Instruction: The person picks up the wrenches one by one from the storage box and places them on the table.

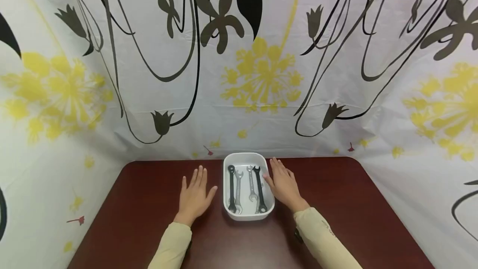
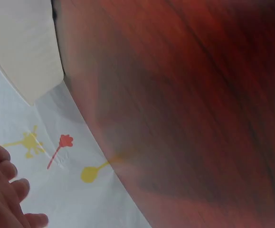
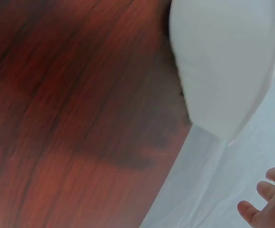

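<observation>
A white rectangular tub (image 1: 249, 217) stands toward the far edge of the table, holding several wrenches. Along its left side lie a black wrench (image 1: 231, 186) and a silver wrench (image 1: 238, 188); on the right are another silver wrench (image 1: 251, 182) and a second black wrench (image 1: 259, 188). My left hand (image 1: 195, 198) is left of the tub, fingers straight and thumb spread, holding nothing. Beside the right wall is my right hand (image 1: 284, 184), also with straight fingers; its thumb overlaps the tub's rim in the head view. Both wrist views show the tub's outer wall (image 2: 23, 42) (image 3: 222, 61).
The dark red-brown table (image 1: 149, 202) has rounded far corners. Behind it and along both sides hangs a pale cloth (image 1: 209, 128) printed with yellow, black and grey flowers. Light-coloured sleeves (image 1: 171, 244) cover both forearms.
</observation>
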Demonstrator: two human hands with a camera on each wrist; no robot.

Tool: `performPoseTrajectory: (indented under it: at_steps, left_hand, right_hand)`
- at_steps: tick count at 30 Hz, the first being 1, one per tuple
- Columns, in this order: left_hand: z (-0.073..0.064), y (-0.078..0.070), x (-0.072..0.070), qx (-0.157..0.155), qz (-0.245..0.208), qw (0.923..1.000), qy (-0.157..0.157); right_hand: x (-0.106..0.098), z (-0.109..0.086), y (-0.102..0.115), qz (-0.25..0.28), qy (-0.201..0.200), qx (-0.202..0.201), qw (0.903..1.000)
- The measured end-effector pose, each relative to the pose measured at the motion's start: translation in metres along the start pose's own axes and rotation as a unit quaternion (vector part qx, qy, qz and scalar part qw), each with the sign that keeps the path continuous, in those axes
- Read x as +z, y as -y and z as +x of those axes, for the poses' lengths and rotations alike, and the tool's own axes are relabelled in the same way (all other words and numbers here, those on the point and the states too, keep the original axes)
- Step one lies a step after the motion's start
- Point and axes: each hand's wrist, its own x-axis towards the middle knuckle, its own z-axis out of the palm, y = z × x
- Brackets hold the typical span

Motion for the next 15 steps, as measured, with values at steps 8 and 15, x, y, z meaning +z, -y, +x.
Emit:
performPoseTrajectory:
  at_steps: [8, 15]
  left_hand:
    - [0.002, -0.004, 0.002, -0.021, -0.007, 0.9994, 0.026]
    - [0.002, -0.013, 0.006, -0.017, 0.0, 0.9996, 0.021]
  right_hand:
    - [0.004, 0.009, 0.017, 0.024, 0.006, -0.013, 0.9996]
    - [-0.001, 0.026, 0.027, 0.019, 0.011, -0.027, 0.9994]
